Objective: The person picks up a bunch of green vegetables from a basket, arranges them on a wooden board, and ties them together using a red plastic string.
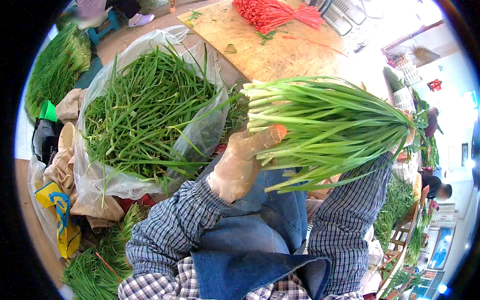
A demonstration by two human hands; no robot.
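A thick bunch of garlic chives (325,125) lies sideways in front of me, with its pale cut stems to the left and green leaves to the right. My left hand (237,167), in a thin pale glove with an orange thumb tip, is closed around the stem end. The thumb presses on the near side, while its other fingers are hidden behind the stems. At the leaf tips, my right hand (411,136) grips the bunch, mostly covered by leaves. Below them is a blue denim apron (260,235) over my lap.
To the left stands a clear plastic bag (100,175) full of loose green leaves. Red ties (277,14) lie on a wooden table (260,52) ahead. Chive piles (57,70) sit far left, and others (100,265) lower left. Another person (440,187) is at the right.
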